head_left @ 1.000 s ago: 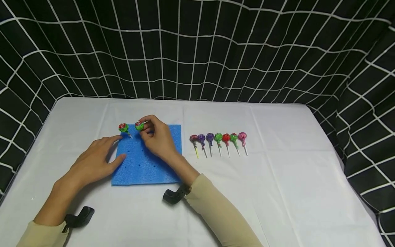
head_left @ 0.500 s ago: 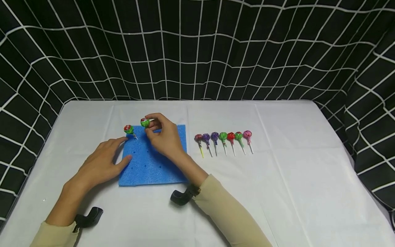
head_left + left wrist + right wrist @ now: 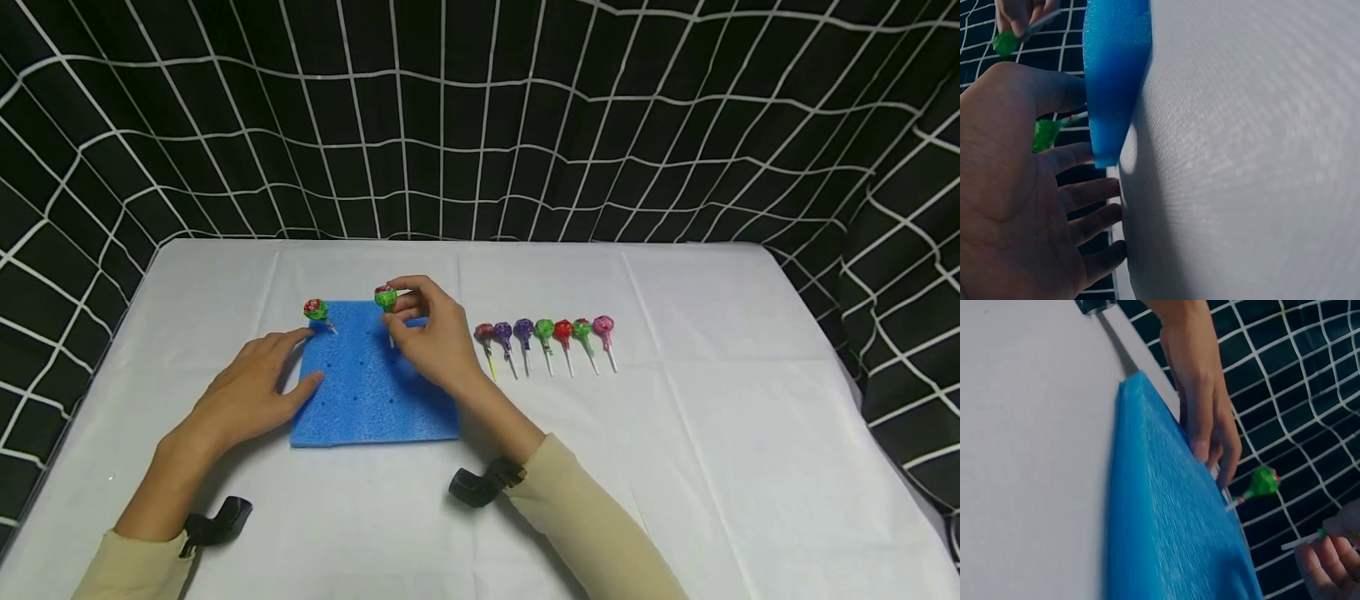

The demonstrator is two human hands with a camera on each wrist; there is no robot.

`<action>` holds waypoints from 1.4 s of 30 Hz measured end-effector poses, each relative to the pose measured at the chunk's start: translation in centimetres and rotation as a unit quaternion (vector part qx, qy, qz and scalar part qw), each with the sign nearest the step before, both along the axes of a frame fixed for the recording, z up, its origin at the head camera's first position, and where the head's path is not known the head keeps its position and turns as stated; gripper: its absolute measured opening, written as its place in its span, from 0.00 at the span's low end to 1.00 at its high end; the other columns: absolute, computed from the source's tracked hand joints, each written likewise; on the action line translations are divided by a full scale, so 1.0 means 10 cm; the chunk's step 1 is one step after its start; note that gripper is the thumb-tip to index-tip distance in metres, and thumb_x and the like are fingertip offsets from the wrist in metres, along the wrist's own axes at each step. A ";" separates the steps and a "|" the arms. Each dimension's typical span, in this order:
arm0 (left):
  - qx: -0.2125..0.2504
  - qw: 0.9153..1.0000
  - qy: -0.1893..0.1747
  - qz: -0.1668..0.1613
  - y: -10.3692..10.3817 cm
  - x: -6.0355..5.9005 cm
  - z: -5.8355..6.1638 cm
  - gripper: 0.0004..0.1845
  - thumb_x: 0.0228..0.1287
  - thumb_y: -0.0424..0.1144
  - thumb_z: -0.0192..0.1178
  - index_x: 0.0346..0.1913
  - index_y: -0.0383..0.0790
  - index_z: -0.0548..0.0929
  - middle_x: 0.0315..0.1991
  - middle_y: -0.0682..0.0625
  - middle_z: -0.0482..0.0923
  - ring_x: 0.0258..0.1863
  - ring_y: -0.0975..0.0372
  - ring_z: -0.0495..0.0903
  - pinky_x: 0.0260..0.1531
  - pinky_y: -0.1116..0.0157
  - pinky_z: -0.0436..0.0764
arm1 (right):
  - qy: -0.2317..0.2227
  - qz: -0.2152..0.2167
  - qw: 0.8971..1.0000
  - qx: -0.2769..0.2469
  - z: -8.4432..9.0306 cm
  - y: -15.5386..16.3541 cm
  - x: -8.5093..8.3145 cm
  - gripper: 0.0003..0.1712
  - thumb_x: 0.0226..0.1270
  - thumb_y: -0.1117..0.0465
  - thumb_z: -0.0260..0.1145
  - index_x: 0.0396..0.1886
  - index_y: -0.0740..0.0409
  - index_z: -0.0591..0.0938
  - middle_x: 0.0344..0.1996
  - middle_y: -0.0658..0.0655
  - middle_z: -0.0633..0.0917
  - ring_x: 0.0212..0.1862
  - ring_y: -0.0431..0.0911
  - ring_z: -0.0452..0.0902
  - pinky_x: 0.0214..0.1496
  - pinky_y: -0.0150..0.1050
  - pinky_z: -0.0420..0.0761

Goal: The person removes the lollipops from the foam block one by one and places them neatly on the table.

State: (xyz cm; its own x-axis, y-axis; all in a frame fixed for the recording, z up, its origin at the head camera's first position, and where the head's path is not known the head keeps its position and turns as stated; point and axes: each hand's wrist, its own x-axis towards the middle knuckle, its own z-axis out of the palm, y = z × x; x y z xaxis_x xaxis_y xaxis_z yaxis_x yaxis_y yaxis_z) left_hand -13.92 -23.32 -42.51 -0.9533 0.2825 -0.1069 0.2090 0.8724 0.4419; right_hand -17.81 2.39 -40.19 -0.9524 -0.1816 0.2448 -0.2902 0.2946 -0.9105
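A blue foam block (image 3: 337,423) with small holes in its top lies on the white-covered table. At its back left corner a green-and-red wrapped lollipop (image 3: 316,310) stands with its stick in the foam. My right hand (image 3: 437,333) pinches a second green-and-red lollipop (image 3: 386,297) above the back part of the block. In the right wrist view the white stick of this lollipop (image 3: 1300,542) points free of the foam. My left hand (image 3: 251,392) rests along the block's left edge, thumb and index finger (image 3: 1069,156) touching it, fingers fairly straight.
Right of the block, several wrapped lollipops (image 3: 543,331) lie in a row, sticks toward me. The white table (image 3: 675,467) extends around them. A black curtain with white netting (image 3: 495,125) hangs behind and at the sides. Each wrist wears a black camera mount (image 3: 480,486).
My right hand has carried its lollipop to the right, away from the standing one. The left hand keeps its place at the foam's edge. The head view has shifted slightly.
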 end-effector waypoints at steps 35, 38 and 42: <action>0.005 1.000 0.006 -0.002 0.02 -0.01 -0.02 0.39 0.77 0.56 0.57 0.82 0.40 0.62 0.79 0.31 0.65 0.79 0.34 0.61 0.75 0.29 0.64 | 0.050 -0.083 0.994 0.046 0.06 0.90 0.18 0.23 0.66 0.72 0.72 0.61 0.62 0.82 0.39 0.64 0.90 0.41 0.52 0.89 0.40 0.28 0.86; 0.005 1.000 0.005 -0.002 0.01 -0.01 -0.02 0.39 0.77 0.55 0.57 0.82 0.40 0.62 0.79 0.31 0.65 0.79 0.34 0.60 0.75 0.29 0.64 | 0.044 -0.092 0.994 0.047 0.07 0.99 0.18 0.23 0.66 0.71 0.72 0.61 0.61 0.83 0.40 0.64 0.89 0.42 0.51 0.88 0.39 0.26 0.84; 0.007 1.000 0.005 -0.003 0.01 0.01 -0.02 0.39 0.77 0.55 0.57 0.82 0.39 0.63 0.78 0.31 0.65 0.79 0.34 0.61 0.75 0.30 0.65 | 0.037 -0.104 0.993 0.052 0.06 1.09 0.19 0.23 0.67 0.71 0.71 0.61 0.60 0.83 0.40 0.63 0.89 0.42 0.46 0.87 0.40 0.27 0.84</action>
